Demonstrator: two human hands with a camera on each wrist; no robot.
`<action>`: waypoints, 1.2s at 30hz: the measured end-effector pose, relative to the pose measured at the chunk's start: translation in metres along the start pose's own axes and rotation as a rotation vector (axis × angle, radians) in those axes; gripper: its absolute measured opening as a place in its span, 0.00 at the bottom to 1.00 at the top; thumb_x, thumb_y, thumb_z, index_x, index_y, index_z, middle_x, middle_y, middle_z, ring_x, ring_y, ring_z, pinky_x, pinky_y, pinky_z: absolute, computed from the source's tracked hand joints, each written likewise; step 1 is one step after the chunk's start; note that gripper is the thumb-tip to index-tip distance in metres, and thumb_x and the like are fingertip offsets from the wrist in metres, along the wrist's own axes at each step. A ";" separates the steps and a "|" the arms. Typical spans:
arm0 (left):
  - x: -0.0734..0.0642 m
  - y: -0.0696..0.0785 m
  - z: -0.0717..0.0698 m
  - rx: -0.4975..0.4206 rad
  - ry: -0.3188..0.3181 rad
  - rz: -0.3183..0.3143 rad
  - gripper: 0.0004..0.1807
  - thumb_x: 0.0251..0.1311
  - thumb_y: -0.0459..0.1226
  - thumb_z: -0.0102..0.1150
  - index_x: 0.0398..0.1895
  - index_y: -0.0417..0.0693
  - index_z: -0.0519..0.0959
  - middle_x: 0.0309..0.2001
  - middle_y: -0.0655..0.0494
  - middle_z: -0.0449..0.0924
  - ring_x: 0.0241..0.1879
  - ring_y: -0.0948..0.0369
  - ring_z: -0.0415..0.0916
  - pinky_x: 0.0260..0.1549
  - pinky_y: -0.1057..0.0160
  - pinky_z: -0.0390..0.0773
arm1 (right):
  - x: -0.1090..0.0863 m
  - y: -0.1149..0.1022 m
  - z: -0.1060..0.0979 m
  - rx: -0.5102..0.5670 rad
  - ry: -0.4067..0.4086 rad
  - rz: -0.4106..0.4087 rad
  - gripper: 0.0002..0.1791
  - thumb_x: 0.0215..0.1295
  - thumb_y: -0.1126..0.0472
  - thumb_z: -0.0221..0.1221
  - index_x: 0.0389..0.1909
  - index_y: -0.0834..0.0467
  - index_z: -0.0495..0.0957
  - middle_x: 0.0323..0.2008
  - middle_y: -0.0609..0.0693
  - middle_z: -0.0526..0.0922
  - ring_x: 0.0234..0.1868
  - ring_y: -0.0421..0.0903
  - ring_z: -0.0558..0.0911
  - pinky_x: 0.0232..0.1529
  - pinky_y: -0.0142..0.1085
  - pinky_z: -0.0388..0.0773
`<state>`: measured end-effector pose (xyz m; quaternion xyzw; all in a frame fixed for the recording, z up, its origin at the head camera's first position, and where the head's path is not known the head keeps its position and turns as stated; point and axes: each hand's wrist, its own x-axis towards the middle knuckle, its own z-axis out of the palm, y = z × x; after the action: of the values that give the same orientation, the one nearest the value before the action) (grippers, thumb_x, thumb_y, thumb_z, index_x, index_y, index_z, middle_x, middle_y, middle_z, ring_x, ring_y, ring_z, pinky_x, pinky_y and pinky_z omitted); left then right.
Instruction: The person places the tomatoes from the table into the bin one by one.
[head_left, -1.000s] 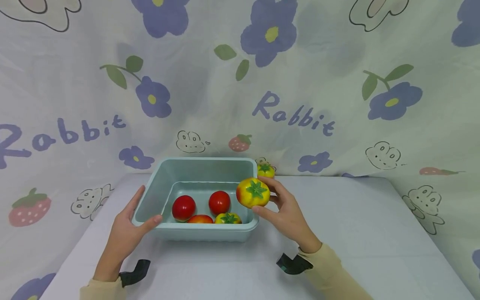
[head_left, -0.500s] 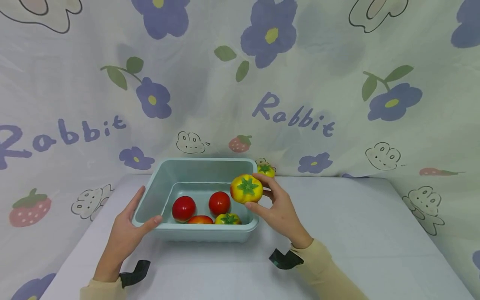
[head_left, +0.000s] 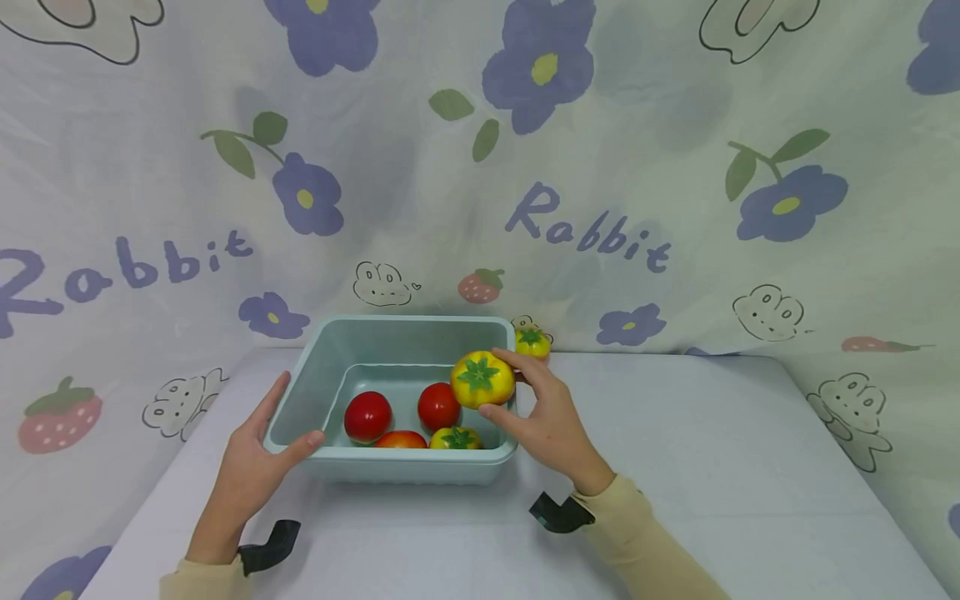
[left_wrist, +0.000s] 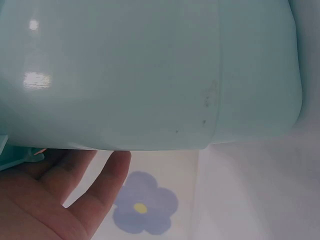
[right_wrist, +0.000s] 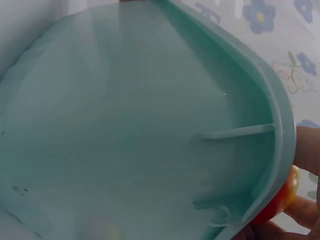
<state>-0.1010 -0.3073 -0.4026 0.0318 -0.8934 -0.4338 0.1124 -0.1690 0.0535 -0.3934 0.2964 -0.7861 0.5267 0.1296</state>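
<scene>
My right hand [head_left: 551,417] pinches a yellow tomato [head_left: 482,379] with a red flush and a green star-shaped calyx, thumb below and fingers behind. It is over the right side of a pale green plastic basin [head_left: 405,466]. My left hand [head_left: 252,462] grips the basin's left side, thumb on the front rim and fingers along the outer wall. Inside the basin lie two red tomatoes [head_left: 367,417], an orange-red one [head_left: 401,439] and a yellow one [head_left: 456,438], partly hidden by the front wall. The right wrist view shows the held tomato [right_wrist: 278,202] beyond the rim.
Another yellow tomato [head_left: 533,342] sits behind the basin's back right corner, partly hidden. A white cloth covers the table [head_left: 720,467]. Behind it hangs a curtain [head_left: 420,200] printed with flowers and rabbits. Each wrist wears a black strap mount [head_left: 270,546].
My right hand has carried the yellow tomato leftward from the basin's right rim to further over its inside. The left hand and basin have stayed put.
</scene>
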 end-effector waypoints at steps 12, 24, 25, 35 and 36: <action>0.000 -0.002 0.000 -0.017 -0.007 -0.002 0.52 0.60 0.44 0.69 0.82 0.54 0.47 0.77 0.37 0.53 0.71 0.35 0.55 0.58 0.22 0.61 | 0.003 0.004 0.002 -0.056 0.011 -0.009 0.35 0.60 0.60 0.72 0.68 0.57 0.72 0.64 0.49 0.76 0.59 0.49 0.76 0.61 0.49 0.76; 0.000 -0.002 0.001 -0.002 0.004 0.011 0.52 0.60 0.44 0.68 0.82 0.52 0.47 0.76 0.36 0.55 0.69 0.34 0.57 0.55 0.22 0.64 | 0.005 0.017 -0.019 -0.057 0.064 0.067 0.34 0.62 0.63 0.70 0.68 0.61 0.70 0.64 0.54 0.76 0.61 0.53 0.78 0.64 0.52 0.75; 0.000 -0.002 0.001 -0.003 0.004 0.012 0.52 0.60 0.44 0.68 0.82 0.52 0.47 0.76 0.36 0.55 0.69 0.34 0.58 0.55 0.22 0.64 | 0.006 0.018 -0.021 -0.058 0.067 0.069 0.34 0.62 0.63 0.69 0.68 0.62 0.70 0.65 0.55 0.75 0.62 0.54 0.77 0.64 0.52 0.75; 0.000 0.000 0.000 0.002 -0.004 -0.010 0.52 0.61 0.46 0.68 0.82 0.52 0.46 0.76 0.35 0.54 0.69 0.33 0.57 0.55 0.23 0.64 | 0.012 0.036 -0.035 -0.101 0.092 0.067 0.33 0.63 0.63 0.68 0.68 0.62 0.69 0.65 0.56 0.74 0.64 0.53 0.75 0.63 0.53 0.75; 0.000 0.000 0.000 0.003 -0.005 -0.013 0.52 0.61 0.46 0.67 0.82 0.52 0.46 0.76 0.35 0.54 0.70 0.33 0.56 0.55 0.23 0.64 | 0.013 0.038 -0.036 -0.091 0.093 0.074 0.33 0.64 0.63 0.68 0.68 0.61 0.68 0.65 0.56 0.74 0.64 0.53 0.75 0.63 0.52 0.75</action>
<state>-0.1005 -0.3070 -0.4022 0.0366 -0.8940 -0.4335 0.1071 -0.2063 0.0918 -0.4007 0.2362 -0.8126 0.5082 0.1599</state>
